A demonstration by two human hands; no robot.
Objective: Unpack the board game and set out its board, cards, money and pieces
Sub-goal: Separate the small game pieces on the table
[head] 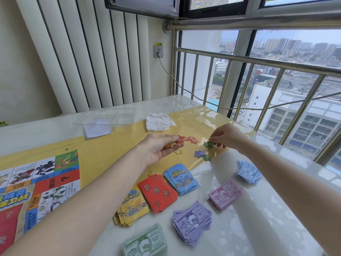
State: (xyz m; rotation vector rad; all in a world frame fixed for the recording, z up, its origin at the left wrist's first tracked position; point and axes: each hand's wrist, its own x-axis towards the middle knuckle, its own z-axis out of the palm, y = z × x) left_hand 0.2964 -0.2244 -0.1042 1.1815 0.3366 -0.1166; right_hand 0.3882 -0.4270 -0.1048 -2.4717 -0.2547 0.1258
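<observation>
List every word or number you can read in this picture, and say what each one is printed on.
"机会卡", with question marks: red card stack.
"5000": purple banknote stack.
"1000": pink banknote stack.
"2000": green banknote stack.
"4": orange star tokens.
"2": purple star token.
"?": game board.
Other board, card and blue banknote print: unreadable.

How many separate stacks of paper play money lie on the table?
4: a green banknote stack at the near edge, a purple banknote stack beyond it, a pink banknote stack further right, and a pale blue banknote stack farthest right. More may lie out of frame.
</observation>
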